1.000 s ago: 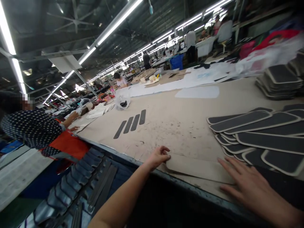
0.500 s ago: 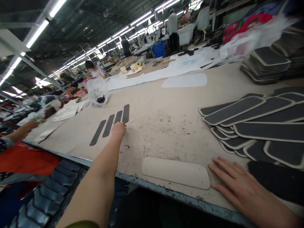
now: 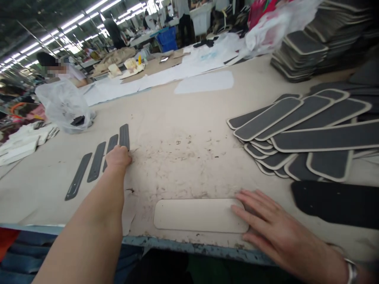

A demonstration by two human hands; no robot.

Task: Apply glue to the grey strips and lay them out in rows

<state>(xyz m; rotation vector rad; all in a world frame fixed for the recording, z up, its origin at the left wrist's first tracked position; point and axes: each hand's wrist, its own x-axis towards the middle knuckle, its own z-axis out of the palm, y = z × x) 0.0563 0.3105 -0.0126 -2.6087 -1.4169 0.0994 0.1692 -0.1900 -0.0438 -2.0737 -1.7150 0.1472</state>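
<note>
My left hand (image 3: 119,156) reaches out over the table with its fingers curled closed, at the near ends of two dark grey strips. Whatever its fingers hold, if anything, is hidden. Beside it lie several slim dark strips (image 3: 96,161) in a slanting row. Along the table's front edge rests a cream panel (image 3: 195,215) with rounded corners and small holes. My right hand (image 3: 271,221) is open and flat, its fingertips touching the panel's right end. Just right of that hand lies a black piece (image 3: 334,203).
Dark grey pads with pale borders (image 3: 314,136) overlap in a fanned pile on the right, with taller stacks (image 3: 299,55) behind. A clear plastic bag (image 3: 66,104) stands at the left. White sheets (image 3: 204,83) lie at the back. Several people are beyond the table.
The view has swung to the right and down. My right hand has come onto the panel's right end from beside it. My left hand stays by the strips, still closed.
</note>
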